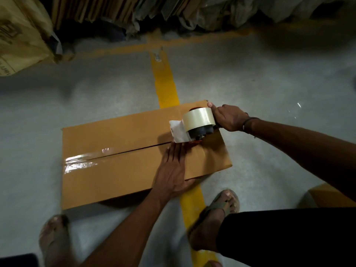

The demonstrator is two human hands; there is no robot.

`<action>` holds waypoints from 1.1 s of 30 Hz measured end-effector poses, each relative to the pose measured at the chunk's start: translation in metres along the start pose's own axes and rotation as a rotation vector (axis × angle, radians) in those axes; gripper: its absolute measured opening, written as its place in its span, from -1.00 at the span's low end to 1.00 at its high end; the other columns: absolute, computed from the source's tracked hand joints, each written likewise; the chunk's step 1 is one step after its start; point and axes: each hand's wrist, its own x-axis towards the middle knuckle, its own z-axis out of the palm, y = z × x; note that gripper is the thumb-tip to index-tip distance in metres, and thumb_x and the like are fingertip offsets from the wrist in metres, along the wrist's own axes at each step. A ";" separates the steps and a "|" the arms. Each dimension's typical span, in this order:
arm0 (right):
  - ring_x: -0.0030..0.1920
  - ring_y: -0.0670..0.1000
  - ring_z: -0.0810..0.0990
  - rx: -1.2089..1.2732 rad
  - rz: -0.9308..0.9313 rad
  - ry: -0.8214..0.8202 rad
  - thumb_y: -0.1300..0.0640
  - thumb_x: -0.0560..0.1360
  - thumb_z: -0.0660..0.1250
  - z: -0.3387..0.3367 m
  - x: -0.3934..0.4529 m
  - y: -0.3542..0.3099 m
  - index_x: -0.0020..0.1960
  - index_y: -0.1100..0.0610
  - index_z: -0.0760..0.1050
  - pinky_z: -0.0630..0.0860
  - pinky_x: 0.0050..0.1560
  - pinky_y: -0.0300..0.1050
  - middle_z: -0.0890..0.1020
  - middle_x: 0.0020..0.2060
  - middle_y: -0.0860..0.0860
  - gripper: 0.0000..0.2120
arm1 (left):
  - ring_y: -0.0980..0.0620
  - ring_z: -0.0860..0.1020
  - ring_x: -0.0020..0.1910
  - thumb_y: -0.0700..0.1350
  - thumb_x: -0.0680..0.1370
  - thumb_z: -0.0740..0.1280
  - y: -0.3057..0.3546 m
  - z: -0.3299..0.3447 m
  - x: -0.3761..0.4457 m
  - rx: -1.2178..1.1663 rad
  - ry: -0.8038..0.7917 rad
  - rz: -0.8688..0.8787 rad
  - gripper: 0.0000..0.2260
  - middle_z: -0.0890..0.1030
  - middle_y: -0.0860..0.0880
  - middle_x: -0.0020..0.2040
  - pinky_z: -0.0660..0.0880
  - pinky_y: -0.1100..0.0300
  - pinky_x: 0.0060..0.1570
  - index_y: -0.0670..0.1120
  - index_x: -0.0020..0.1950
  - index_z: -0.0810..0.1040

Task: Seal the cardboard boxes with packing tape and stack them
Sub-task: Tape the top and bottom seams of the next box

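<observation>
A flat brown cardboard box (123,151) lies on the grey concrete floor (57,97) at the centre of the view, its two top flaps meeting in a dark seam that runs from about 9 o'clock toward 3 o'clock. A strip of shiny clear packing tape (82,160) covers the seam at the box's 9 o'clock end and folds over that edge; the rest of the seam up to the hands is bare.

The right hand (229,118) grips the handle of a tape dispenser with a big roll of clear tape (198,122), its fingers curled round the handle. The dispenser rests on the box top toward the 3 o'clock end, right above the seam, with a short pale length of tape hanging off the roll toward 9 o'clock.

The left hand (173,170) lies flat on the box's near flap, fingers straight and pointing toward 12 o'clock, fingertips touching the seam just beside the dispenser; the thumb hooks over the near edge of the box.

A yellow painted line (165,79) runs under the box from 12 to 6 o'clock. Two sandalled feet stand at 6 o'clock. Stacked flattened cardboard (86,10) leans along 12 o'clock.
</observation>
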 end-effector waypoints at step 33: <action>-0.28 0.01 0.61 0.158 -0.063 -0.162 -0.18 0.43 0.51 0.009 0.034 -0.017 -0.10 0.08 0.54 0.52 -0.29 -0.08 0.63 -0.29 -0.02 -0.65 | -0.07 -0.28 0.66 0.57 0.52 -0.02 -0.111 -0.044 0.032 0.015 -0.062 -0.111 0.01 -0.30 -0.10 0.68 -0.22 -0.06 0.62 -0.07 0.67 -0.33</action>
